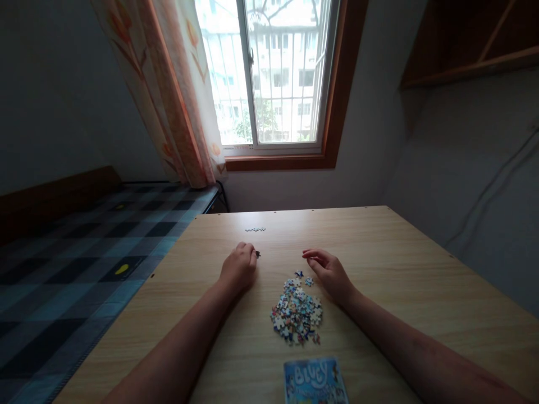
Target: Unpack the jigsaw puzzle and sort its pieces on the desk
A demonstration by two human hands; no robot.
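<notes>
My left hand point(241, 266) rests on the wooden table with its fingers curled around a dark jigsaw puzzle piece point(258, 254), most of which the fingers hide. To the right, my right hand point(332, 274) hovers low over the table, its thumb and fingers slightly apart with nothing visible between them. Just below and between the hands lies a heap of loose puzzle pieces point(297, 311), and a couple of single pieces point(298, 274) sit at its upper edge. Farther off, a short joined strip of puzzle pieces point(255, 229) lies near the far side.
A blue puzzle box point(315, 381) marked "BLUEY" is at the near edge of view. The light wooden table point(404, 292) reaches toward a window point(282, 78) with a flowered curtain point(164, 84). On the left is a bed with a checked cover point(138, 235).
</notes>
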